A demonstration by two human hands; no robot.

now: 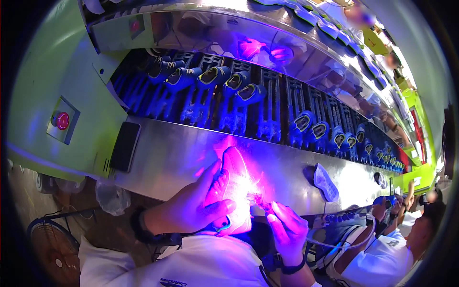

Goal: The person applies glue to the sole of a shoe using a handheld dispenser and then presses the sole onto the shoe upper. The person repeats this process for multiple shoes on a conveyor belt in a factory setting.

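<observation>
My left hand is closed around a low shoe, its toe pointing away from me and its heel near my chest. Bright pink-violet light floods the shoe and washes out its colour. Between the fingertips of my right hand is a small brush. The brush's tip is at the right side of the shoe, near the sole edge; the glare hides whether it touches. Both wrists wear dark bands.
A metal ledge carries a black phone-like slab and a loose shoe sole. Beyond it a dark slatted conveyor bears several shoes. A red button sits on the left panel. Another person works at right.
</observation>
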